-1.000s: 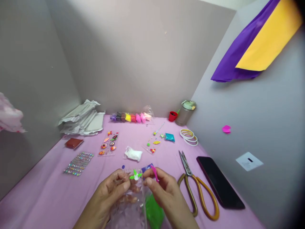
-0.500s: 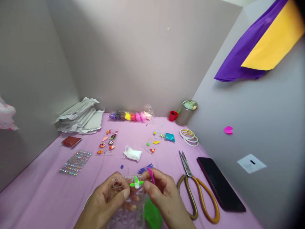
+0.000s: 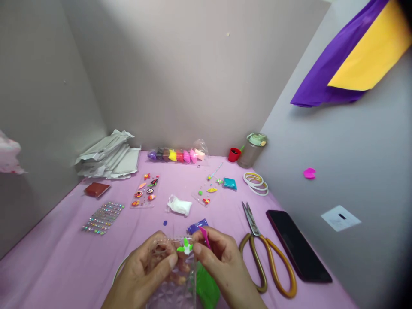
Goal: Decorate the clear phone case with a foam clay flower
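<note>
My left hand (image 3: 146, 264) is closed around a clear plastic container (image 3: 170, 292) with a patterned, see-through surface. A small green and white clay flower (image 3: 186, 247) sits at the container's upper right edge. At the flower's right side, my right hand (image 3: 220, 262) has its thumb and index fingertips pressed close. A flat pink tool (image 3: 204, 236) is held between the fingers of that same hand. Beneath the hands lies a bright green packet (image 3: 206, 285), partly covered. A purple packet (image 3: 197, 226) rests just beyond the fingertips.
Orange-handled scissors (image 3: 254, 231) and a black phone (image 3: 298, 244) lie to the right. Farther back are a white clay packet (image 3: 179, 206), sticker sheets (image 3: 144, 193), tape rolls (image 3: 255, 183), a red cup (image 3: 234, 154) and a bottle (image 3: 252, 150). Silvery packets (image 3: 107, 156) are stacked at back left.
The camera view has tilted slightly. The flower has turned a little, and both hands keep nearly the same place and grip.
</note>
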A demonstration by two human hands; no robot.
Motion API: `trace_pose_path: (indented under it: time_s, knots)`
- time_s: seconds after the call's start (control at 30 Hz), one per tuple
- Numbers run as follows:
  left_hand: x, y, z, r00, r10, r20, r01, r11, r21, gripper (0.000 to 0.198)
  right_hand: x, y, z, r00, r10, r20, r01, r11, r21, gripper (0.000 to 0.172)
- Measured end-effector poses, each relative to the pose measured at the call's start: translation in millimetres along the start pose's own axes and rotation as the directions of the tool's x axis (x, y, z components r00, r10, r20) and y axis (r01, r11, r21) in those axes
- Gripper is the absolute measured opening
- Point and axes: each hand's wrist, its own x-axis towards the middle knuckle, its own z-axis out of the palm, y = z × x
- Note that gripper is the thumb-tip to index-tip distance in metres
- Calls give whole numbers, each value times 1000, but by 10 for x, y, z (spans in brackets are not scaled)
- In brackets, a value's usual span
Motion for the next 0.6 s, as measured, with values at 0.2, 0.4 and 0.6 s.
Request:
trace_pose_path:
  time_s: [0.2,0.4,0.6]
  knots:
    - [-11,22,28,1000,-6,-11,6,1000,-22,29,-1,7,-8,998,-55,-21,53,994,-100,19]
    - [-21,47,37,999,-42,-10,41,993,-112,28,-95,93,-138,699,-715,-8,541,537,-647,16]
    - [-51,76,61,999,-35,23,38,984,-175,24,-166,138,-195,543,-750,377,635,73,-769,32]
